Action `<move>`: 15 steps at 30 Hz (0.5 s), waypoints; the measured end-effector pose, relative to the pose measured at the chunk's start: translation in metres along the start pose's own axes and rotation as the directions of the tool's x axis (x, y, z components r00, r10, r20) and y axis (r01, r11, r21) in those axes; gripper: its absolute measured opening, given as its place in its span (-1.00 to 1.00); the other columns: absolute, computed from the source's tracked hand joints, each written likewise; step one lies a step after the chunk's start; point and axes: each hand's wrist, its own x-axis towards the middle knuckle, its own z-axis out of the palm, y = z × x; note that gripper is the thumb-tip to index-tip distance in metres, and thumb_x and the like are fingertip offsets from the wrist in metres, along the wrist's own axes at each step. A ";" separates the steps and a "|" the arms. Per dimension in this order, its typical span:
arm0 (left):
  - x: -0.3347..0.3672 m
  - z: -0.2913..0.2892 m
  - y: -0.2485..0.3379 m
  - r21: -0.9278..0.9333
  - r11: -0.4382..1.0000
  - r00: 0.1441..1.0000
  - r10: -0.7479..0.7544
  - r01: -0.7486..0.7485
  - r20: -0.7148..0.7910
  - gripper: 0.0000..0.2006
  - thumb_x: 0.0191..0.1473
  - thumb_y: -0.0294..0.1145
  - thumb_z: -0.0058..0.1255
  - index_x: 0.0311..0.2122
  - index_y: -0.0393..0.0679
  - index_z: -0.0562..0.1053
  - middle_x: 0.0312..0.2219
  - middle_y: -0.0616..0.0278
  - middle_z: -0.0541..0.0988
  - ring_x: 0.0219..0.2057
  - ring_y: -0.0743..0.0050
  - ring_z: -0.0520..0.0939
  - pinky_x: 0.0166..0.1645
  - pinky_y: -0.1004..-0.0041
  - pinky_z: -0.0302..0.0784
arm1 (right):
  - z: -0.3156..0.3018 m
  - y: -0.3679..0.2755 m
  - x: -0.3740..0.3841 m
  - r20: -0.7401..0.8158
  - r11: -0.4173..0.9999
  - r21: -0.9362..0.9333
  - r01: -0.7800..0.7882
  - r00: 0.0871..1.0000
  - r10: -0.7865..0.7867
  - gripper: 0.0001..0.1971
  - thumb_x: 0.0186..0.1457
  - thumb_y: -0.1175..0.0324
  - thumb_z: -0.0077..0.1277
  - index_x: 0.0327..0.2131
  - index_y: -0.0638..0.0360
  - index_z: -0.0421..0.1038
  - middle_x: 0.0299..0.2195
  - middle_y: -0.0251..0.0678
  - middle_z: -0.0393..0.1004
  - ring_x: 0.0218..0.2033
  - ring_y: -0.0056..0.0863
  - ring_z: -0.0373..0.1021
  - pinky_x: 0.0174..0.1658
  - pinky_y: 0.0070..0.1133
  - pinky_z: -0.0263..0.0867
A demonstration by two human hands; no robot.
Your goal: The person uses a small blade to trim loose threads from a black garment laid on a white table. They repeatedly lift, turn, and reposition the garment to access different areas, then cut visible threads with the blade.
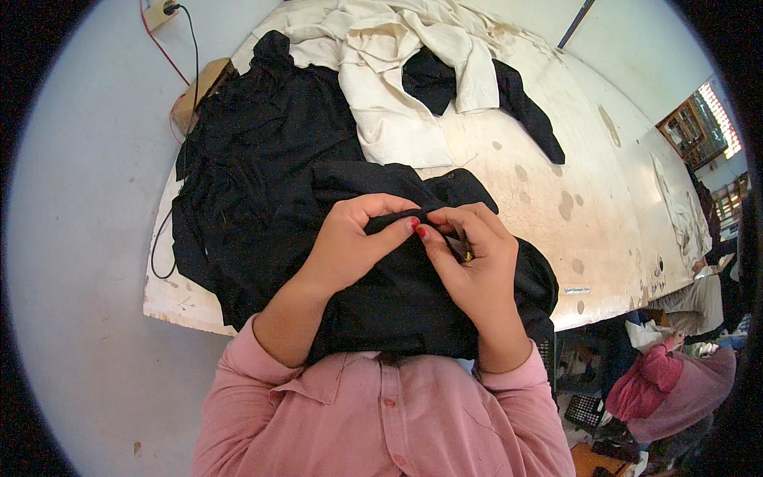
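Observation:
A black cloth garment (389, 298) lies across the near edge of the table and against my front. My left hand (343, 248) is closed on a folded edge of it, thumb and forefinger pinching the cloth. Right beside it, my right hand (482, 258) pinches the same edge, and the two thumb tips almost meet. A small, thin tool with a yellow spot (467, 255) is tucked in my right hand; the fingers hide most of it, so its kind cannot be told.
More black cloth (262, 135) is heaped at the left. Cream garments (397, 79) lie at the back, a black sleeve (531, 111) among them. The stained pale table (548, 199) stretches right. A wooden block (208, 89) and a black cable (191, 48) are at the left; a person in pink (656, 381) is at the right.

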 end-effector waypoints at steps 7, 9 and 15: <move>-0.002 0.003 0.006 0.367 0.880 0.949 0.314 -0.302 0.029 -0.85 -0.03 -0.50 0.18 -0.29 -0.22 0.59 -0.59 0.18 0.51 -0.55 0.42 0.51 -0.45 0.48 0.35 | 0.002 0.006 0.002 -0.006 0.996 -0.092 -0.018 1.000 0.018 -0.87 -0.09 0.50 0.18 -0.38 0.21 0.50 -0.48 -0.23 0.47 -0.48 -0.41 0.45 -0.41 -0.56 0.35; -0.001 0.003 0.005 0.353 0.888 0.951 0.308 -0.295 0.021 -0.86 -0.02 -0.49 0.18 -0.30 -0.24 0.59 -0.58 0.16 0.53 -0.55 0.42 0.53 -0.46 0.48 0.36 | -0.001 0.008 0.004 0.025 0.998 -0.017 -0.059 0.998 0.060 -0.89 -0.10 0.53 0.16 -0.42 0.22 0.48 -0.50 -0.28 0.45 -0.50 -0.47 0.42 -0.42 -0.61 0.31; 0.003 -0.003 -0.004 0.084 0.996 0.997 0.042 -0.037 -0.059 -0.82 0.11 -0.38 0.13 -0.29 -0.29 0.59 -0.40 0.25 0.66 -0.37 0.63 0.59 -0.19 0.61 0.46 | -0.037 0.028 0.007 0.363 0.272 0.886 -0.374 0.927 0.094 -0.73 -0.08 0.22 0.17 -0.52 0.17 0.32 -0.51 -0.36 0.21 -0.63 -0.66 0.07 -0.59 -0.70 -0.01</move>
